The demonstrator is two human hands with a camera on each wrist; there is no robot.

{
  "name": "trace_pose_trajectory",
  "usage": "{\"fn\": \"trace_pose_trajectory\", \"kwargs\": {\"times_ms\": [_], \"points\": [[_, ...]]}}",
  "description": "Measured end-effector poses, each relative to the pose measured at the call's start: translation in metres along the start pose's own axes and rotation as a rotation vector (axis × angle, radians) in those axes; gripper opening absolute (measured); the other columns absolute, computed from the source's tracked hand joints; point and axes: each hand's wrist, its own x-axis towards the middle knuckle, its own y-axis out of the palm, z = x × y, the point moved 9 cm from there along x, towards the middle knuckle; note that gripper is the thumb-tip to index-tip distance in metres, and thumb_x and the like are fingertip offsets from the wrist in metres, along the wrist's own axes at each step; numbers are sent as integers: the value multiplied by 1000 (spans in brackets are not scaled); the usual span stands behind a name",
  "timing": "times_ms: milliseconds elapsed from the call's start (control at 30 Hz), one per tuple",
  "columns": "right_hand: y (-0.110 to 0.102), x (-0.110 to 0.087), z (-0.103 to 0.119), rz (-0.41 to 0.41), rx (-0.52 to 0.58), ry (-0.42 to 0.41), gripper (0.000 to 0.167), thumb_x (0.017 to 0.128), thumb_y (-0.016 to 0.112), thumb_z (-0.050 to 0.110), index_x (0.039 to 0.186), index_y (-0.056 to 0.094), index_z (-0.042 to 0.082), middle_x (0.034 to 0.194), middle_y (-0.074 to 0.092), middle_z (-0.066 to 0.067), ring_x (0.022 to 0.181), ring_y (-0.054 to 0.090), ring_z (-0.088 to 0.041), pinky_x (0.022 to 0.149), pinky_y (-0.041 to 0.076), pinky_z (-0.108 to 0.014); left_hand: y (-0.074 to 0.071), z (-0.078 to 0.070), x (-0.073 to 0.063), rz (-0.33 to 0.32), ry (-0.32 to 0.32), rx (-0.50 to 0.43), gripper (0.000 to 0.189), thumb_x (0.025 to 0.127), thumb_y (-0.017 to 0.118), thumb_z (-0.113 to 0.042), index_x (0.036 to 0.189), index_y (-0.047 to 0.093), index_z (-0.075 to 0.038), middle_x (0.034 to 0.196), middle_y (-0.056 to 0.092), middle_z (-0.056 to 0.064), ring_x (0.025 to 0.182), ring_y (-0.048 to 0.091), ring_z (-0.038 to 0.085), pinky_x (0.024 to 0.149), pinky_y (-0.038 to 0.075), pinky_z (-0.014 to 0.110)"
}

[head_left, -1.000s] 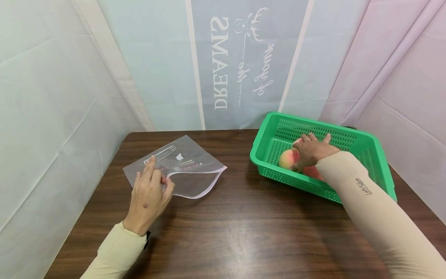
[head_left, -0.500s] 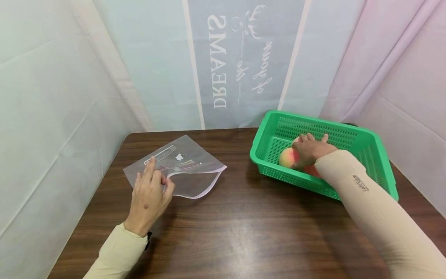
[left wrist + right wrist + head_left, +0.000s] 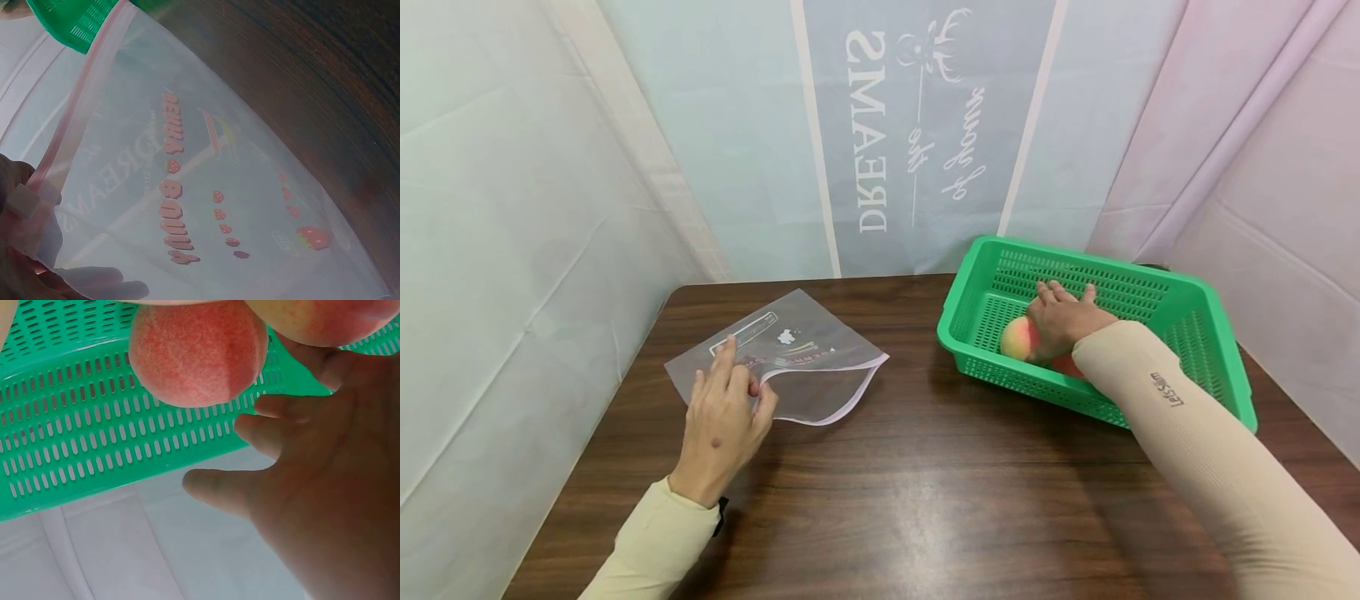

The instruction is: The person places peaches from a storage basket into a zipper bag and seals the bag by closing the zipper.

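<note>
A clear zip bag lies on the table at the left, its mouth gaping toward the front right. My left hand pinches the bag's rim; the left wrist view shows fingers beside a pale slider and printed strawberries and lettering on the film. Inside the green basket, my right hand reaches over several peaches with its fingers spread. A yellow-and-red peach sits at its left, and a redder peach is partly covered. Close up, a round pink peach lies in front of the fingertips.
Brown wooden table extends in front of the bag and basket. A printed cloth hangs behind it, with pale cloth walls on both sides. A small dark object shows behind the basket's back rim.
My right hand has shifted slightly left within the basket, its fingers still spread. The left hand and bag look the same.
</note>
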Motion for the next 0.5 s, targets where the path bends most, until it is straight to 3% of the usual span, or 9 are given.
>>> {"fn": "trace_pose_trajectory", "kwargs": {"times_ms": [267, 500], "points": [[5, 4, 3, 55, -54, -36, 75, 85, 76, 39, 135, 50, -10, 156, 18, -37, 145, 15, -51, 103, 13, -80, -2, 0, -1, -17, -7, -13, 14, 80, 58, -6, 72, 47, -4, 135, 53, 36, 120, 55, 53, 89, 37, 77], [3, 2, 4, 36, -55, -45, 80, 85, 75, 41, 137, 46, -13, 155, 19, -38, 145, 15, -52, 102, 15, -81, -3, 3, -2, -14, -13, -3, 14, 81, 57, -7, 72, 46, -4, 134, 53, 36, 120, 54, 53, 90, 37, 77]]}}
